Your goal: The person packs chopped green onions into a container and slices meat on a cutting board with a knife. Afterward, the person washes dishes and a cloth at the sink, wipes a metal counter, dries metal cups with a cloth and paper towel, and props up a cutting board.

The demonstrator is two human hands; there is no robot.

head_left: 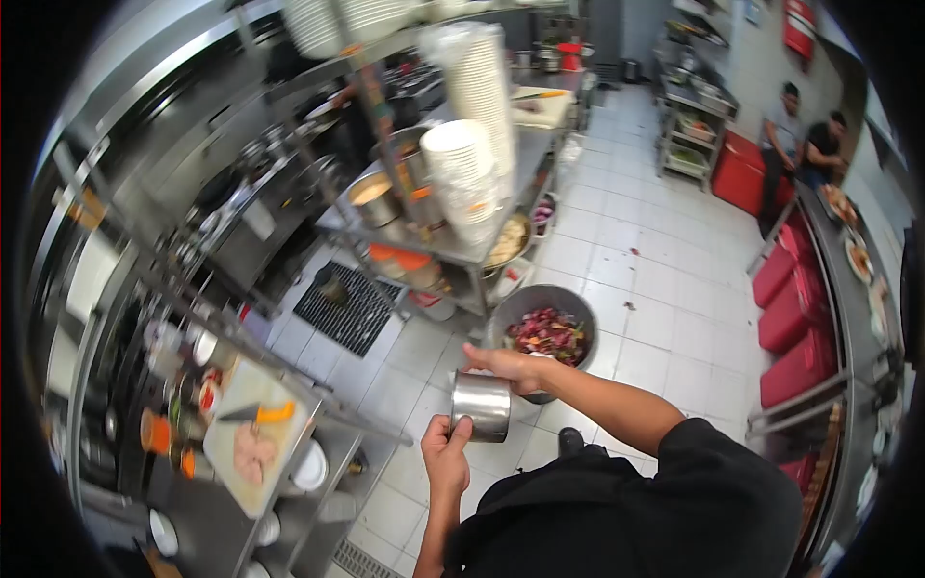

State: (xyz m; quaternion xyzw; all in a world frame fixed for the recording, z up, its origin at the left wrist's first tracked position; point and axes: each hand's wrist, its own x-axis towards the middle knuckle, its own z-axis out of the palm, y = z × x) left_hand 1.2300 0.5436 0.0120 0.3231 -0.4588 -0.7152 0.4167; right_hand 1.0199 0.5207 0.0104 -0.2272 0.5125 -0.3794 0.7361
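My left hand (447,458) is closed around the side of a metal pot (481,408), with its thumb lying across the front. The pot is small, shiny and straight-sided, held in front of my body; its inside is hidden. My right hand (509,368) is at the pot's upper edge, thumb stretched out to the left. Its other fingers are largely hidden behind the pot, and I cannot tell how firmly they touch it. Just beyond my hands, a large grey bin (592,329) on the floor holds dark red and purple food scraps.
At left, a cutting board (237,462) carries raw meat and a yellow-handled knife (258,412). Stacked white cups (472,183) stand on a steel shelf ahead. A black mat (349,306) lies on the floor. Red bins (792,318) line the right; two people sit farther back.
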